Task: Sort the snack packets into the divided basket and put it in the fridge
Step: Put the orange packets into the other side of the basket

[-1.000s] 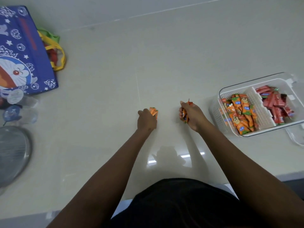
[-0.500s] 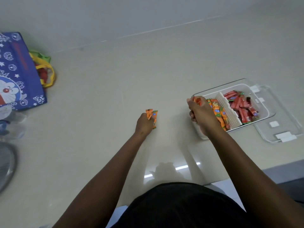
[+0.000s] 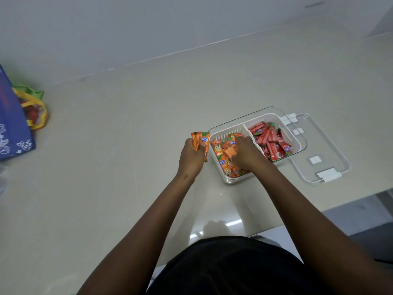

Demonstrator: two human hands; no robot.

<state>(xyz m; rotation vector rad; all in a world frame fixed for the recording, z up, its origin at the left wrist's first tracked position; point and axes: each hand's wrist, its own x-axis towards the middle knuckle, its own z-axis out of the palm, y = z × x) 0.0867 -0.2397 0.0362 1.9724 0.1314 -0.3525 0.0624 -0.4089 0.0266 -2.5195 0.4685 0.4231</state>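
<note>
Holding a few orange packets [image 3: 199,143] in a closed fist, the left hand [image 3: 191,158] waits just beside the divided basket [image 3: 225,135], and these packets stand nearly upright, long axis pointing away from the person. The right hand [image 3: 246,155] lies in the left compartment on the orange pile; whether it holds any I cannot tell. I think a loose fist could drop packets on the counter [image 3: 127,167], or some could slide over the divider to the red packets [image 3: 270,139].

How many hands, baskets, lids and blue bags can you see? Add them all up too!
Hands: 2 (left hand holding orange packets, right hand in the basket)
Divided basket: 1
Clear lid: 1
Blue bag: 1
Total: 5
</note>
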